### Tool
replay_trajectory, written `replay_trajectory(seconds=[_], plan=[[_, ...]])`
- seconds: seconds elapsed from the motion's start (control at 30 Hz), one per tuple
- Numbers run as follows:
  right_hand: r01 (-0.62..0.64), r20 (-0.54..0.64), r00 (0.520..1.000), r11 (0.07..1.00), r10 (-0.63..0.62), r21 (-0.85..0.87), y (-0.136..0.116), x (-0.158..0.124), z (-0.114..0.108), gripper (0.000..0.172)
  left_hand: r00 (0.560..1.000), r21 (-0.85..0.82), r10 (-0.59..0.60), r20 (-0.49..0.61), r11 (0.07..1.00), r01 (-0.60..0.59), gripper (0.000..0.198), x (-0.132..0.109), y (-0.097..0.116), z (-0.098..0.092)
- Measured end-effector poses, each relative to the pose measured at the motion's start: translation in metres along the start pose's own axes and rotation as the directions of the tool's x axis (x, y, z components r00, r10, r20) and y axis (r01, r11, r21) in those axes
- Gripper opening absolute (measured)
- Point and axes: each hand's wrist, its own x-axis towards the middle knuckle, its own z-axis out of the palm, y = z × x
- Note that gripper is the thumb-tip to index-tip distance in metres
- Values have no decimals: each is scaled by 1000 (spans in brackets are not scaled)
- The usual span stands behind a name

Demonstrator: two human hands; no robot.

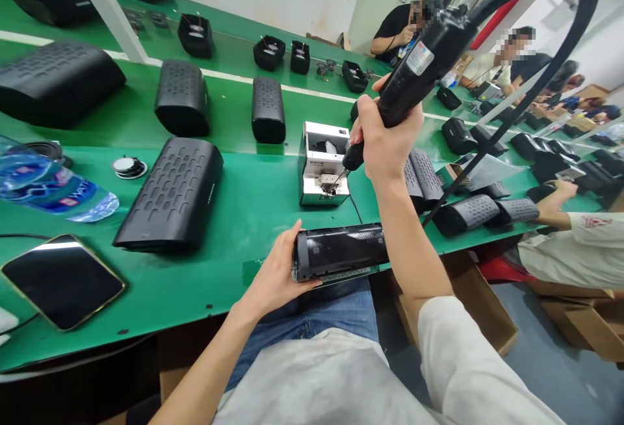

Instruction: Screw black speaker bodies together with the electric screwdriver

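Note:
My right hand (pixel 387 136) is wrapped round a black electric screwdriver (pixel 414 64), whose thick cable loops up and to the right. The screwdriver's bit points down at the front of a white screw feeder (pixel 324 168); whether it touches a screw is too small to tell. My left hand (pixel 275 275) grips the left end of a black speaker housing (pixel 341 247) at the table's front edge, thumb and fingers on opposite sides. The housing lies lengthwise, glossy and perforated on top, and my right forearm hides its right end.
A large black speaker (pixel 170 194) stands on the green table (pixel 234 217), left of the feeder. Further left are a phone (pixel 64 281) and a plastic water bottle (pixel 53 181). More speakers line the belt (pixel 229 123) behind. A co-worker's arm (pixel 556 201) reaches in from the right.

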Motion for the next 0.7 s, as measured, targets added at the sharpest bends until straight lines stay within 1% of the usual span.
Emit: replay_trajectory(seconds=[0.23,0.3,0.4,0.43,0.47,0.5,0.57,0.63,0.7], plan=[[31,11,999,999,-31,-31,9,1,0,46,1000,-17,16,-1,1000,-16,136,1,-1,-1],[18,71,997,1000,-18,1,7,3,1,45,1000,-8,7,-6,1000,-7,136,1,-1,-1],[-34,254,967,995,9,94,1,5,3,47,1000,13,7,-17,1000,-6,141,0,1,0],[-47,292,956,992,10,121,-1,6,4,47,1000,17,14,-15,1000,-14,143,0,2,0],[-51,301,954,989,6,141,-2,7,5,46,1000,19,23,-13,1000,-23,146,0,2,0],[-45,277,961,987,1,154,-3,7,5,45,999,19,30,-11,999,-30,148,0,2,1],[-20,176,984,989,-7,149,-3,7,5,42,999,20,32,-7,999,-32,148,1,2,1],[-9,106,994,995,-2,103,0,5,3,42,1000,18,25,-12,1000,-25,145,1,2,0],[3,77,997,999,-6,32,5,2,2,44,1000,15,20,-15,1000,-20,141,0,1,0]])
